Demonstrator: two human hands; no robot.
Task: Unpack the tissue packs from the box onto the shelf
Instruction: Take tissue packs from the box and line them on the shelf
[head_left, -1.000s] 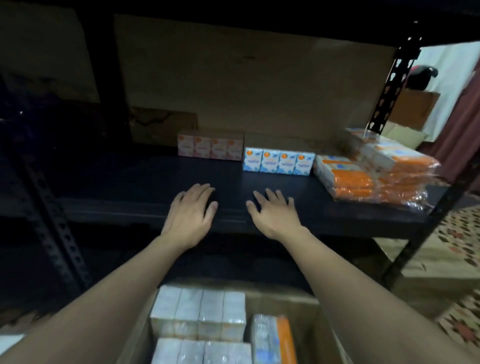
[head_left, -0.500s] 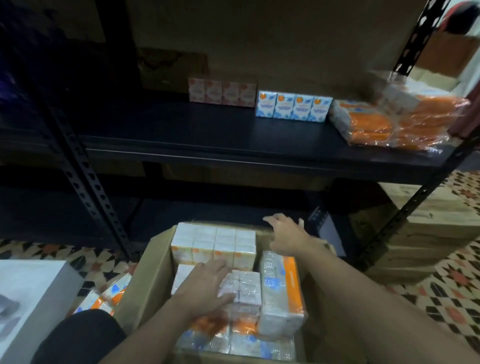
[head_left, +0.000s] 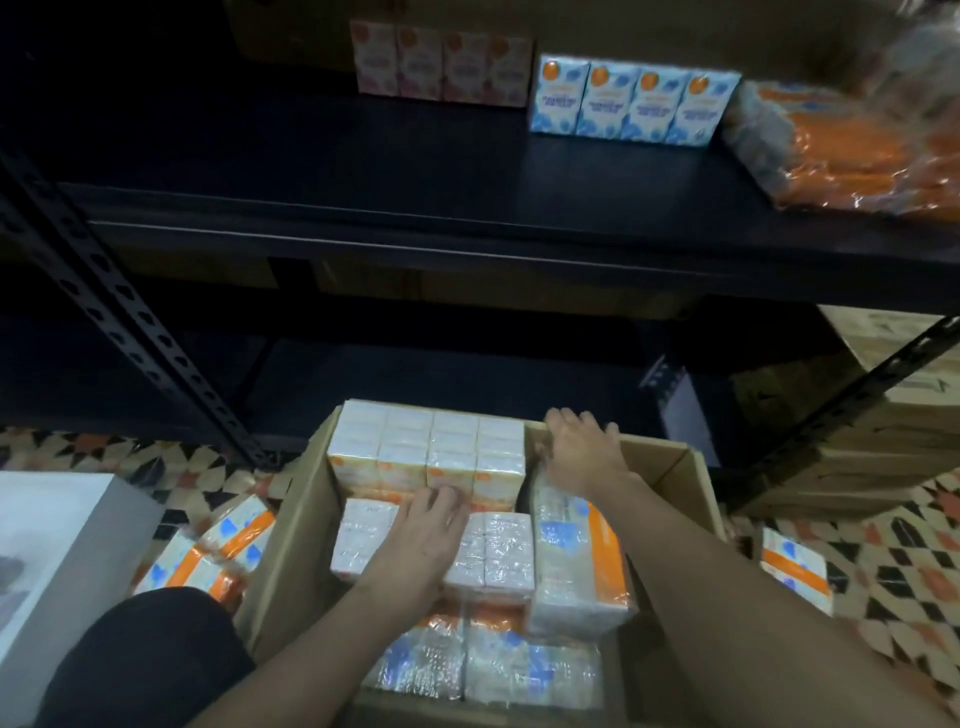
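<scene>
Head view, looking down. At 6 o'clock an open cardboard box (head_left: 291, 545) sits on a patterned floor, packed w/ wrapped tissue packs. Left hand (head_left: 426, 535) lies on a white tissue bundle (head_left: 498, 551) near box centre, fingers curled over its far edge, gripping it. Right hand (head_left: 582, 457), at approx 1 o'clock from the left, is over the top end of an upright orange-striped pack (head_left: 576, 566); fingers reach the box's far rim, can't tell if grasping. Loose floor packs (head_left: 218, 551) lie at 8 o'clock. Beyond, at 12 o'clock, a black shelf (head_left: 415, 156) carries pink packs (head_left: 441, 62), blue packs (head_left: 628, 101) & orange-wrapped packs (head_left: 841, 150) toward 2 o'clock.
</scene>
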